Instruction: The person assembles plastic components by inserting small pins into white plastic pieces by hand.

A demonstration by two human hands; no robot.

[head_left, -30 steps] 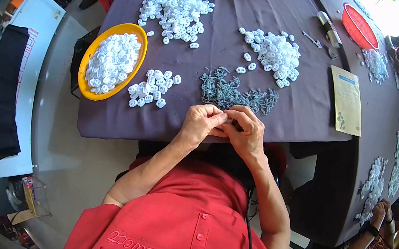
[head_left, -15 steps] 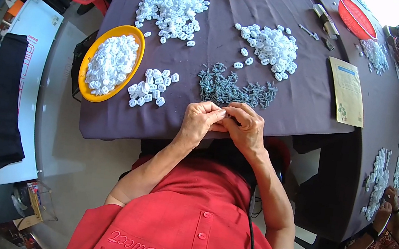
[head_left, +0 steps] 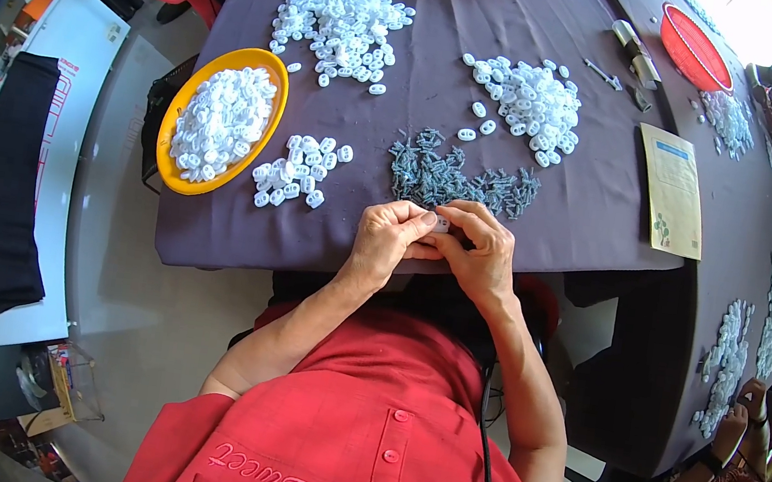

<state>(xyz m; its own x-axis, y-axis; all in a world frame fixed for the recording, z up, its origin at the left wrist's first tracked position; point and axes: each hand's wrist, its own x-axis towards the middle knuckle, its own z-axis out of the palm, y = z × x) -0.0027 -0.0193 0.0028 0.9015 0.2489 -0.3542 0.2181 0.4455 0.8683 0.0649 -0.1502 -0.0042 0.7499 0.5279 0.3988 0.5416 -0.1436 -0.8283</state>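
Note:
Over the near edge of the table, my left hand (head_left: 382, 242) and my right hand (head_left: 483, 260) meet at the fingertips. Between them is a small white oval plastic piece (head_left: 442, 223) with two holes, gripped from the left by my left thumb and fingers. My right thumb and index finger are closed against its other side; whether a screw is there too, I cannot tell. Just beyond my fingers spreads a heap of small grey screws (head_left: 429, 171). To the left lies a small cluster of similar white pieces (head_left: 296, 171).
A yellow bowl (head_left: 280, 102) full of white pieces stands at the left edge. Larger white heaps lie at far left (head_left: 341, 30) and far right (head_left: 533, 104). Rightward are a tan envelope (head_left: 673, 196) and a red basket (head_left: 694, 49). Other people sit around the tables.
My right fingers have shifted slightly, and the white piece between my hands now shows its holed face. The whole view has moved a little; the heaps look unchanged.

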